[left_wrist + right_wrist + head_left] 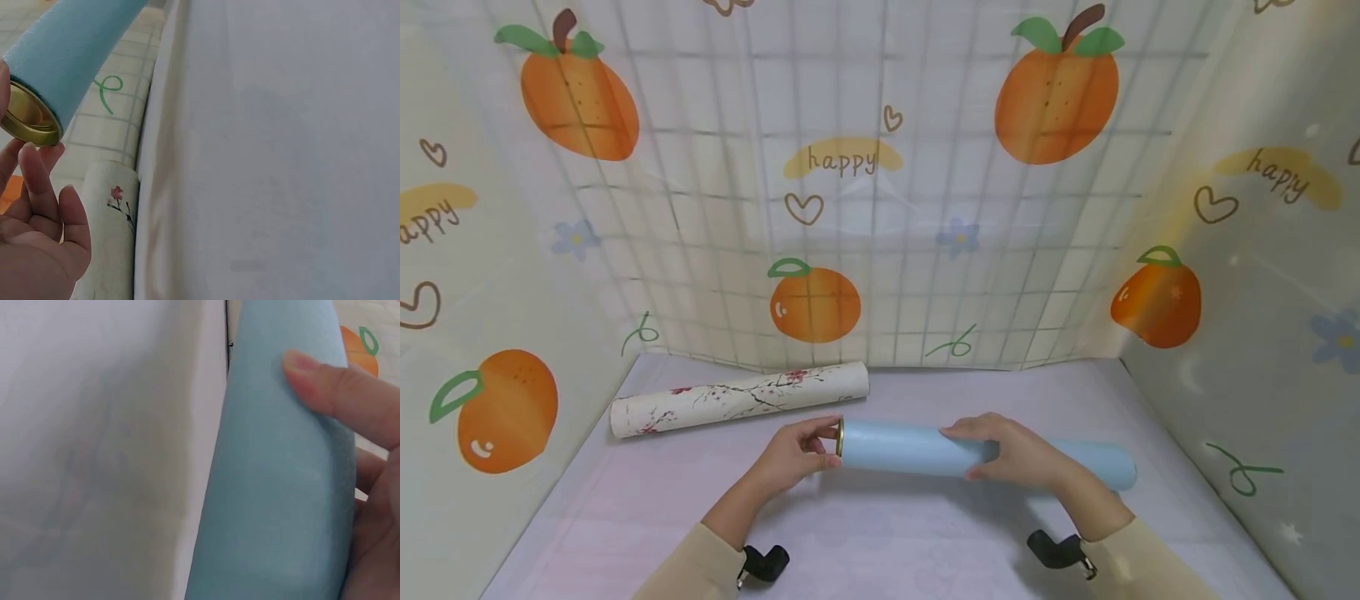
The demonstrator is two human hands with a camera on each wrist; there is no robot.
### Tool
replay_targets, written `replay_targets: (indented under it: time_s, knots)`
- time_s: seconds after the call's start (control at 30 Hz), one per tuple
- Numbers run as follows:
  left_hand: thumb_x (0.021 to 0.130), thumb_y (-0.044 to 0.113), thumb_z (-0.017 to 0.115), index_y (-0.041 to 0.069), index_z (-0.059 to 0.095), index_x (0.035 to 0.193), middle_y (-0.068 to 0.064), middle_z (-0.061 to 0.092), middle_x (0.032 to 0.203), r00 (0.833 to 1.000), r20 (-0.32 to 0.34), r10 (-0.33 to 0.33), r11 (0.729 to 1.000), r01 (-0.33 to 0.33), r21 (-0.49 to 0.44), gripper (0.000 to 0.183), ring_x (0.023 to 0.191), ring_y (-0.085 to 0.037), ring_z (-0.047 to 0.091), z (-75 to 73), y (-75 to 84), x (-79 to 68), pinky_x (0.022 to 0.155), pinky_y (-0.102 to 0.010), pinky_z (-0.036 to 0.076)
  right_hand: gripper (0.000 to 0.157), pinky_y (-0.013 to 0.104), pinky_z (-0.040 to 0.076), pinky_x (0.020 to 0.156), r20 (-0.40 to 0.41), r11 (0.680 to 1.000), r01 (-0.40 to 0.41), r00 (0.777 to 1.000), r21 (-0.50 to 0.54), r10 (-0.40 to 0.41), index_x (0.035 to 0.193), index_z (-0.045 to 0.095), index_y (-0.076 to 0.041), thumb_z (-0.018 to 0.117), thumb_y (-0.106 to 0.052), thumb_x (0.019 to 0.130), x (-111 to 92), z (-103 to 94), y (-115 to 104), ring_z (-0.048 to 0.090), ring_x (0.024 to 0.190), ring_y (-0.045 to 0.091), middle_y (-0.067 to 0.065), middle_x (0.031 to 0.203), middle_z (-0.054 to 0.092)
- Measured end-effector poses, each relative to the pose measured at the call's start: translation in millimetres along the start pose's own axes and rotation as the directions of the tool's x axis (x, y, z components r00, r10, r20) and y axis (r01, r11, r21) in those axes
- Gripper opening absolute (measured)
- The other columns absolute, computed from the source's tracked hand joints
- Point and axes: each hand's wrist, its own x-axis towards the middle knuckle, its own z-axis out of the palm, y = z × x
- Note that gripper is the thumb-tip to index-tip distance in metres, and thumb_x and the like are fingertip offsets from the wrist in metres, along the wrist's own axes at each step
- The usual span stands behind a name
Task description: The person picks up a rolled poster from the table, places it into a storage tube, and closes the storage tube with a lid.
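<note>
A long light blue cardboard tube (891, 446) lies across the head view above the table, with a shadow below it. My left hand (786, 457) pinches its left end, thumb and fingers at the gold metal rim (34, 128). That end looks recessed in the left wrist view. Around the tube's middle, my right hand (1022, 454) grips it. In the right wrist view the thumb (331, 387) lies along the blue surface, and the other fingers are mostly hidden behind the tube.
A white tube (737, 404) printed with plum blossoms lies slanted at the back left of the table. The pale tablecloth (880, 542) runs under everything. Curtain walls (925, 275) with printed oranges enclose the back and both sides.
</note>
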Motion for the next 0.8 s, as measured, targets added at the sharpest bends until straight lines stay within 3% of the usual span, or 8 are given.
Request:
replay_targets:
  time_s: [0.17,0.43,0.57,0.67,0.8]
  knots:
    - [0.078,0.028,0.086,0.014,0.062,0.139,-0.005,0.070,0.117,1.000,-0.016,0.020,1.000,-0.020,-0.018,0.067,0.084,-0.020,0.056,1.8,6.2,0.0,0.058,-0.023,0.046,0.065,0.056,0.045,0.099,-0.015,1.000,0.009,1.000,-0.004,-0.009,0.137,0.064,-0.029,0.087,-0.035,0.076,-2.8,-0.8,0.0,0.053,0.126,0.031,0.001,0.139,0.059]
    - [0.075,0.027,0.087,0.012,0.062,0.138,-0.007,0.070,0.113,0.999,-0.034,0.035,0.996,-0.037,-0.076,0.069,0.081,-0.015,0.051,10.2,9.2,5.0,0.059,-0.021,0.042,0.064,0.056,0.046,0.098,-0.046,1.000,-0.004,0.999,0.002,0.004,0.135,0.066,-0.028,0.088,-0.035,0.075,-7.7,-6.1,-0.8,0.053,0.125,0.032,0.003,0.137,0.061]
    - [0.076,0.024,0.086,0.011,0.062,0.138,-0.007,0.069,0.113,0.998,-0.051,0.032,0.995,-0.037,-0.090,0.068,0.089,-0.021,0.055,9.4,13.4,2.3,0.072,-0.024,0.049,0.065,0.056,0.045,0.099,-0.044,1.000,-0.003,0.999,0.010,0.003,0.136,0.065,-0.028,0.088,-0.035,0.075,-6.4,-6.5,-1.6,0.053,0.126,0.032,0.002,0.138,0.060]
    - [0.078,0.023,0.086,0.012,0.061,0.139,-0.005,0.068,0.117,0.999,-0.034,0.027,0.997,-0.029,-0.077,0.067,0.099,-0.028,0.058,7.8,11.4,0.2,0.088,-0.033,0.052,0.064,0.057,0.045,0.099,-0.047,1.000,0.012,0.999,0.006,-0.011,0.135,0.065,-0.027,0.087,-0.035,0.075,-5.3,-3.7,-1.0,0.053,0.126,0.032,0.002,0.138,0.060]
    - [0.079,0.024,0.086,0.010,0.059,0.140,-0.005,0.067,0.118,1.000,-0.008,0.030,0.998,-0.030,-0.051,0.068,0.103,-0.028,0.058,7.3,4.8,-1.5,0.093,-0.039,0.051,0.063,0.058,0.045,0.099,-0.049,0.999,0.036,0.998,-0.024,-0.037,0.135,0.066,-0.027,0.087,-0.035,0.076,-6.8,0.1,-1.6,0.054,0.125,0.033,0.003,0.137,0.061]
